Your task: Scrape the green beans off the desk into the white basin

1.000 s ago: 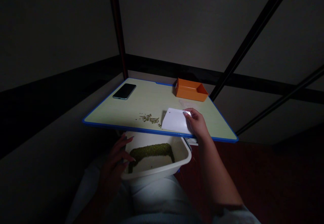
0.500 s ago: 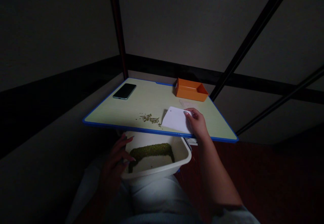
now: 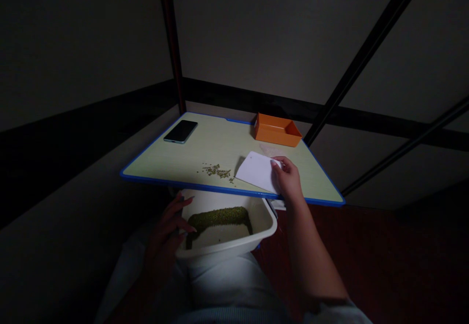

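My right hand (image 3: 288,180) pinches a white card (image 3: 257,171) that stands tilted on a pale table with a blue rim (image 3: 176,180). Its left edge sits just right of a small scatter of green beans (image 3: 217,170). Below the table's front edge, my left hand (image 3: 166,228) grips the left rim of a white tub (image 3: 264,226) resting on my lap. A heap of green beans (image 3: 220,215) lies along the tub's far side.
An orange tray (image 3: 275,131) stands at the table's back right. A dark phone (image 3: 180,131) lies at the back left. Dark poles rise behind the table, and the room around is dim.
The white card has tilted up a little and shifted slightly away from me and to the right. My left hand and the tub have stayed still.
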`<action>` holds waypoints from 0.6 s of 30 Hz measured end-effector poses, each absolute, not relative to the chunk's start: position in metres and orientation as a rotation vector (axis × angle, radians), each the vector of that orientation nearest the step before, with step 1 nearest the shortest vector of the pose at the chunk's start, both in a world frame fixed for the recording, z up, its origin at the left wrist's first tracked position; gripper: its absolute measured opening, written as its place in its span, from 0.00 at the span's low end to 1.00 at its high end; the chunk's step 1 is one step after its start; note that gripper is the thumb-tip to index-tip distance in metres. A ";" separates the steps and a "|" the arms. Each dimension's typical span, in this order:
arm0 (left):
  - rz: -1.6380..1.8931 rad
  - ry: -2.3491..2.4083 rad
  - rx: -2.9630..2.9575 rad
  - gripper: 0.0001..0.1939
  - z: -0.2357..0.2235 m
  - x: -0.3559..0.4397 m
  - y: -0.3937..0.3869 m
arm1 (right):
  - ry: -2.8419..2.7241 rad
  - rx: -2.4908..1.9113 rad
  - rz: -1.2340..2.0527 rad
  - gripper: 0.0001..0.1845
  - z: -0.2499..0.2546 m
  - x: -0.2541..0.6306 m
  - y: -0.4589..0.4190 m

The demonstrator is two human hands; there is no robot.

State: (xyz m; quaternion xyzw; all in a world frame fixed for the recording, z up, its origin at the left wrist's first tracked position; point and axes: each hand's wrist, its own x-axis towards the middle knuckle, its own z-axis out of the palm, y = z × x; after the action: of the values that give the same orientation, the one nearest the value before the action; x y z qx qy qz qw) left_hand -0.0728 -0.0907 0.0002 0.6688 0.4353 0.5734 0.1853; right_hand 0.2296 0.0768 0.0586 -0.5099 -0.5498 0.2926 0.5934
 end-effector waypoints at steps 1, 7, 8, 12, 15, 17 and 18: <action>1.619 1.229 1.882 0.09 0.000 -0.072 -0.091 | -1.291 -1.169 0.694 0.16 0.059 0.229 0.077; 1.659 1.210 1.870 0.09 0.000 -0.070 -0.091 | -1.360 -1.121 0.752 0.16 0.056 0.229 0.078; 1.664 1.203 1.877 0.08 0.000 -0.070 -0.090 | -1.368 -1.122 0.755 0.16 0.056 0.229 0.078; 1.658 1.185 1.877 0.09 -0.001 -0.071 -0.090 | -1.379 -1.136 0.766 0.17 0.059 0.227 0.076; 1.643 1.196 1.873 0.09 -0.001 -0.071 -0.090 | -1.379 -1.134 0.782 0.18 0.061 0.226 0.075; 1.645 1.209 1.869 0.08 -0.001 -0.071 -0.090 | -1.379 -1.132 0.780 0.17 0.061 0.226 0.075; 1.643 1.221 1.865 0.08 -0.001 -0.071 -0.090 | -1.378 -1.135 0.769 0.17 0.060 0.226 0.075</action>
State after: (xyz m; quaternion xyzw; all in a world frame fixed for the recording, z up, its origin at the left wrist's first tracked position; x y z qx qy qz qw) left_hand -0.0709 -0.0905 -0.0008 0.6619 0.4334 0.5829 0.1851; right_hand 0.2261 0.0752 0.0602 -0.4821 -0.5857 0.3269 0.5636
